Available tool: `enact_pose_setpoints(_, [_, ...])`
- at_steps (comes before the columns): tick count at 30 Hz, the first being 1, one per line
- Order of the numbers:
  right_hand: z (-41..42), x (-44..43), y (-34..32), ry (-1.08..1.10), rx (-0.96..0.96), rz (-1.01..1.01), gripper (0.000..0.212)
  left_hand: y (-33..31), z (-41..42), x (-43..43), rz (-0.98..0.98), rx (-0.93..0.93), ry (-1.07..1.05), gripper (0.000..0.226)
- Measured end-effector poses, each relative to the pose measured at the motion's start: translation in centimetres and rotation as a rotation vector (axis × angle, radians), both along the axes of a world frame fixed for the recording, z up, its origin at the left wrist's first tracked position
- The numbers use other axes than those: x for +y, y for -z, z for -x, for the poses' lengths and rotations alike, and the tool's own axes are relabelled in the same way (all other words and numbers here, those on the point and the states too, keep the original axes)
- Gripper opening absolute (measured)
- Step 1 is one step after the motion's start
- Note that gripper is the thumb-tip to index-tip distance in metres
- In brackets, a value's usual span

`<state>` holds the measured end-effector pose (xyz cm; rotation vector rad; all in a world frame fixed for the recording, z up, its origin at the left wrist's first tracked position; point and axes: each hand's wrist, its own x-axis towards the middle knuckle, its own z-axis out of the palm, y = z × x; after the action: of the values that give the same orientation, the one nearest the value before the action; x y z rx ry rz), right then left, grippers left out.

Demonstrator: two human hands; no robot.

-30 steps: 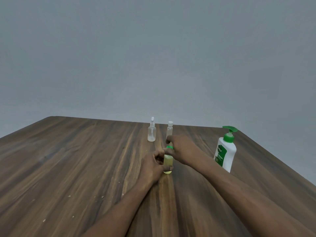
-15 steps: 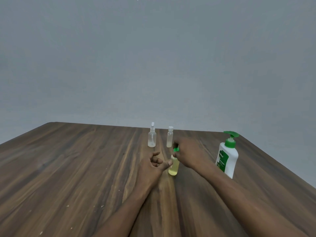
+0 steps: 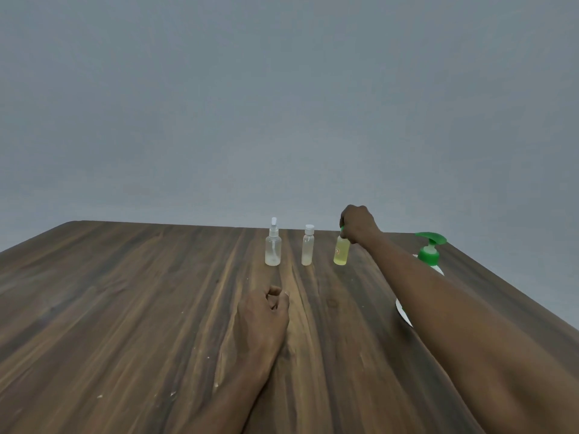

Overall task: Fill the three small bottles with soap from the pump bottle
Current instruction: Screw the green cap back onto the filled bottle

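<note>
Three small bottles stand in a row at the far side of the wooden table (image 3: 131, 308). On the left is a clear spray bottle (image 3: 273, 248), in the middle a clear bottle with a white cap (image 3: 307, 247), on the right a yellow-filled bottle (image 3: 341, 252) with a green cap. My right hand (image 3: 357, 224) grips that green cap from above, and the bottle stands on the table. My left hand (image 3: 262, 314) rests on the table nearer to me, fingers loosely curled, holding nothing. The white pump bottle (image 3: 431, 250) with a green pump stands at the right, partly hidden behind my right forearm.
A plain grey wall rises behind the table. The table's far edge runs just behind the bottles and its right edge slants down past the pump bottle. A white sliver (image 3: 403, 315) shows under my right forearm.
My right hand carried the yellow bottle away from me and set it in line with the other two. My left hand let go of it and drew back toward me.
</note>
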<state>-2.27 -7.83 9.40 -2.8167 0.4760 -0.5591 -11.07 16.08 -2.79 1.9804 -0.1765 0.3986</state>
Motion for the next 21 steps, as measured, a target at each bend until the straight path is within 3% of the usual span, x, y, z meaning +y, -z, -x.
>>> enact_pose_setpoints(14, [-1.6, -1.1, 0.8, -0.005, 0.119, -0.017, 0.026, 0.1, 0.0, -0.1, -0.06, 0.001, -0.048, 0.016])
enact_pose_setpoints(18, [-1.8, -1.5, 0.6, 0.026, 0.14, 0.015, 0.039, 0.1, 0.0, -0.2, -0.064, 0.031, -0.052, 0.022])
enact_pose_setpoints(21, [-1.8, -1.7, -0.3, 0.044, 0.023, -0.031, 0.016, 0.2, -0.1, -0.1, -0.072, 0.034, -0.054, 0.023])
